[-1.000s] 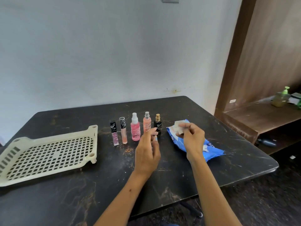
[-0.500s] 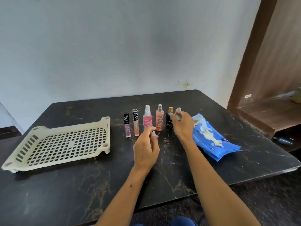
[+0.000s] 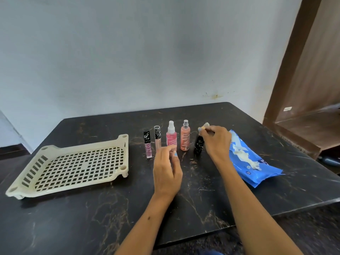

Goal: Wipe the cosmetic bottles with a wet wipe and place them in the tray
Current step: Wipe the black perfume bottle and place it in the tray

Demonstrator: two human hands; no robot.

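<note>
My right hand [image 3: 216,142] has its fingers [image 3: 203,130] pinching a little white wipe [image 3: 206,124] right at the top of the black bottle [image 3: 198,146]. My left hand [image 3: 166,172] floats over the tabletop [image 3: 92,218] with fingers loosely curled, holding nothing. The black bottle stands at the right end of a row with an orange spray bottle [image 3: 185,138], a pink spray bottle [image 3: 171,136] and two thin tubes [image 3: 147,144]. A blue wipe pack [image 3: 252,161] lies to the right. The cream tray [image 3: 73,162] sits on the left, well apart.
</note>
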